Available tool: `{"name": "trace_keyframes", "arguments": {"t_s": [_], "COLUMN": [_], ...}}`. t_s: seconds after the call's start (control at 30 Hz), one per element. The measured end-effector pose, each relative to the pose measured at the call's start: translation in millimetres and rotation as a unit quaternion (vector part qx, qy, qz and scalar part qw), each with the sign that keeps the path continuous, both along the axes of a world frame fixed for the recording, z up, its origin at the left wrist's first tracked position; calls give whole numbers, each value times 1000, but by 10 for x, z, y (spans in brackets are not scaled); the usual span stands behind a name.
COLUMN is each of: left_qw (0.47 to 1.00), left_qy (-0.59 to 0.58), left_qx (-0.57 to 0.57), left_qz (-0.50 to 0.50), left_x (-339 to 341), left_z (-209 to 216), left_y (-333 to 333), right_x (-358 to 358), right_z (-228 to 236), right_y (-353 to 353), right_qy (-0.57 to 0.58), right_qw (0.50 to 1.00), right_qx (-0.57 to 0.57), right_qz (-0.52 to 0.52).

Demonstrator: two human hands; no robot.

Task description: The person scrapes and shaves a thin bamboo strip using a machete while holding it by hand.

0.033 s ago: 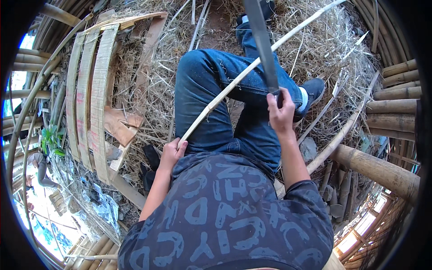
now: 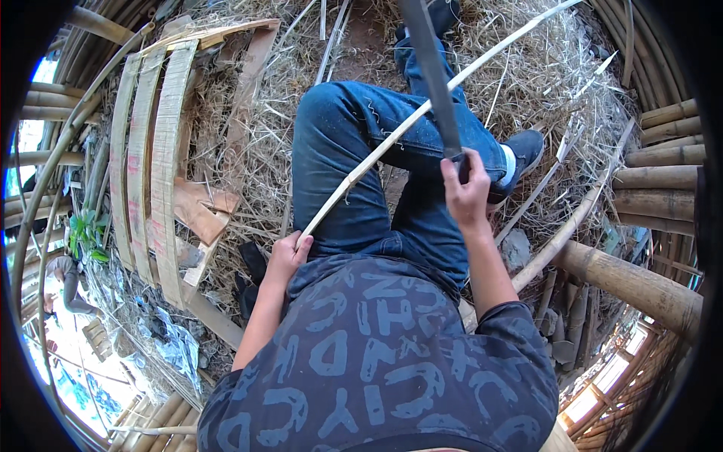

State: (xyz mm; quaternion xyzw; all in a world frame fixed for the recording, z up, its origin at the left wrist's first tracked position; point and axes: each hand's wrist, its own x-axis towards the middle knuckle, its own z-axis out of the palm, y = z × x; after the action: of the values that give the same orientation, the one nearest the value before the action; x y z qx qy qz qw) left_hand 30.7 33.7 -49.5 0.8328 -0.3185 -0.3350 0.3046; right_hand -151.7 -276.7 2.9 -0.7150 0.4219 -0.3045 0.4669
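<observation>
My left hand [image 2: 286, 255] is closed round the near end of a long, pale bamboo strip [image 2: 363, 167], beside my left hip. From there the strip slants up over my jeans-clad legs to the far right, bowing slightly. In my right hand [image 2: 467, 192] is the dark handle of a long-bladed knife, a machete [image 2: 437, 83] by its shape. Its blade points away from me and crosses over the strip. The blade's far end runs out of the top of the view.
Slatted wooden boards [image 2: 169, 151] lie to the left on ground strewn with shavings [image 2: 520, 83]. At the right rest a thick bamboo pole [image 2: 640, 290] and stacked bamboo [image 2: 655, 196]. Crumpled plastic [image 2: 177, 343] lies at lower left. Beyond it, a person [image 2: 68, 282] shows at the left edge.
My right hand and the machete have shifted slightly to the left. My left hand and the bamboo strip look about the same.
</observation>
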Motion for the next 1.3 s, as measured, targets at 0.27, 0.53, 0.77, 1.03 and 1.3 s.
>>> {"name": "trace_keyframes", "arguments": {"t_s": [0.27,0.53,0.77,1.03,1.3], "left_qw": [983,995,997,996,994], "left_qy": [155,82,69,88,104], "left_qx": [97,61,24,-4,-4], "left_qz": [-34,-3,-3,7,20], "left_x": [83,-56,-44,-44,-30], "left_z": [403,226,-97,-220,-270], "left_y": [-70,-96,43,39,59], "right_x": [170,202,331,356,37], "right_z": [-118,-107,-66,-93,43], "right_y": [398,381,349,71,-810], "right_qy": [96,152,188,217,323], "right_qw": [980,947,912,854,878], "right_qx": [-105,-165,-253,-385,-345], "right_qz": [139,227,262,275,74]}}
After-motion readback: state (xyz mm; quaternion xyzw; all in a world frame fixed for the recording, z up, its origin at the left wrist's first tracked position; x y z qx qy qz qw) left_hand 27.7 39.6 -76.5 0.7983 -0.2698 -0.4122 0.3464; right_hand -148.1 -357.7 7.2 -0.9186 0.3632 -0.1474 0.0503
